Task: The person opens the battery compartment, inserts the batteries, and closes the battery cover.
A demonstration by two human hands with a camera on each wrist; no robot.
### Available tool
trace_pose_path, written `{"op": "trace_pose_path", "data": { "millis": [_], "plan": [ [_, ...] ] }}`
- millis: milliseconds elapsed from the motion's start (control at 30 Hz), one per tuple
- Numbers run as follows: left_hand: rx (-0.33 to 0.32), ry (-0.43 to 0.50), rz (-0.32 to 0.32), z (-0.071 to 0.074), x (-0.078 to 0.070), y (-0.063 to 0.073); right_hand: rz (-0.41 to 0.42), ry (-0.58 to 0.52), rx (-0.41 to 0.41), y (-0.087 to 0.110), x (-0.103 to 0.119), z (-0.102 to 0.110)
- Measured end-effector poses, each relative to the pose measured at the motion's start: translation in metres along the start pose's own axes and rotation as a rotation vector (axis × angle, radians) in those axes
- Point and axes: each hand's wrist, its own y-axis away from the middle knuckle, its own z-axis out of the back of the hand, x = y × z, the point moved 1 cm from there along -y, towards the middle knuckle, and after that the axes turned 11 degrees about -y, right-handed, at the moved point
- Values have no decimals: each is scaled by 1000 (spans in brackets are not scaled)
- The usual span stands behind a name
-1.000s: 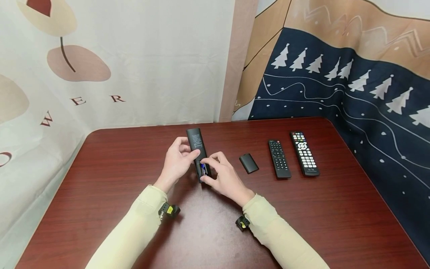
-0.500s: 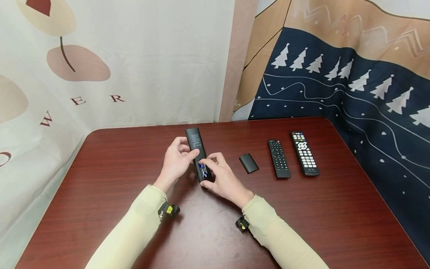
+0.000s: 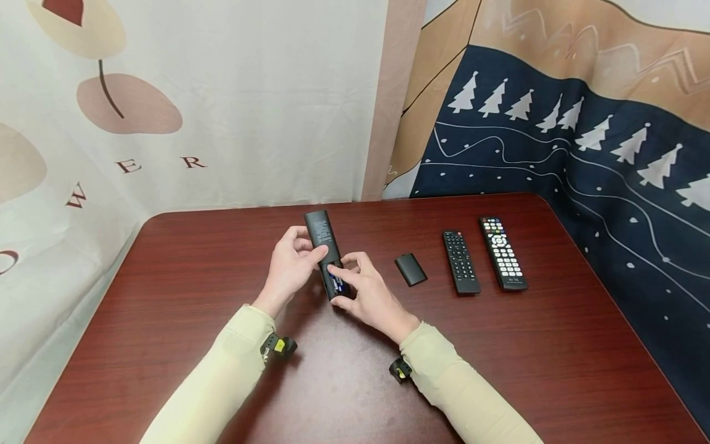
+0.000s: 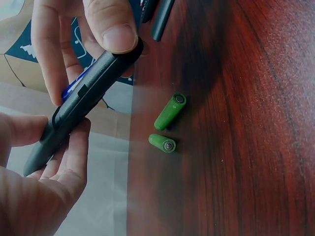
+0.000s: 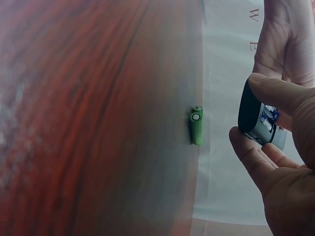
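Observation:
A black remote control (image 3: 320,228) is held back side up above the table. Its battery compartment is uncovered, and blue batteries (image 3: 336,285) show inside. My left hand (image 3: 291,265) grips the remote near its middle, thumb on the back and fingers beneath. At the near end, my right hand (image 3: 373,295) pinches the remote, thumb at the end and index finger by the compartment. In the left wrist view a fingertip touches a blue battery (image 4: 76,87). Two green batteries, one longer-looking battery (image 4: 170,114) and another battery (image 4: 158,141), lie on the table below; the head view hides them.
A black battery cover (image 3: 411,270) lies to the right of my right hand. Further right are a slim black remote (image 3: 461,262) and a larger remote with white buttons (image 3: 502,253). Curtains (image 3: 277,123) hang behind the dark red table (image 3: 222,259).
The remote's far end has shifted slightly left. My right index finger has moved a little up and left along the compartment, and the thumb slightly lower at the end.

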Motion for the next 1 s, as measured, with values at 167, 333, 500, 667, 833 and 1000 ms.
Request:
{"op": "trace_pose_path", "data": {
  "millis": [167,333,500,667,833,1000],
  "plan": [
    [-10,14,21,1,0,-1,3,-19,2,1,0,0],
    [-10,9,26,1,1,-1,5,-26,-1,1,-1,-1],
    [-10,10,22,1,1,-1,-6,-2,10,2,-1,0],
    [-9,3,22,2,1,-1,-15,20,31,2,-1,0],
    [-9,2,22,1,2,-1,-14,27,41,3,-2,3],
    [-7,12,22,1,2,-1,-5,35,42,4,-3,6]
  ]
}}
